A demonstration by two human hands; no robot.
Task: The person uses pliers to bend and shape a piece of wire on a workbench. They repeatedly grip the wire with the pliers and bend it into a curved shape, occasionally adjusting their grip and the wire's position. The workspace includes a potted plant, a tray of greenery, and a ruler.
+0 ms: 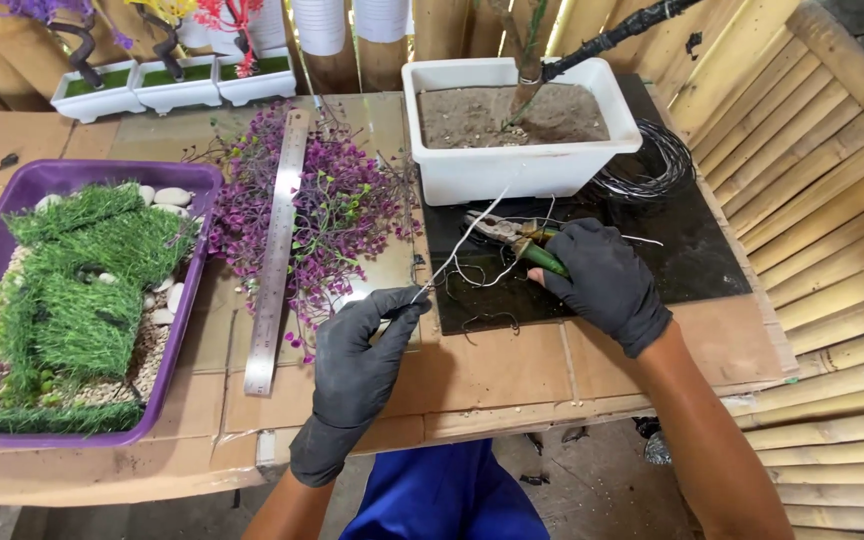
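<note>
Both my hands wear black gloves. My left hand [362, 350] pinches the near end of a thin pale wire [457, 250], which runs up and right toward the white planter [522, 165]. Pliers with green handles [517, 235] are gripped in my right hand [602, 280], their jaws pointing left and lying close to the wire over the black mat [692, 250]. The planter holds sandy soil and a thin trunk wrapped in dark wire.
A steel ruler [277, 250] lies across purple artificial foliage [337, 215]. A purple tray [192, 180] at left holds fake grass and pebbles. A coil of dark wire [652, 165] sits right of the planter. Small white pots [167, 85] stand behind. Bamboo slats [822, 200] run along the right.
</note>
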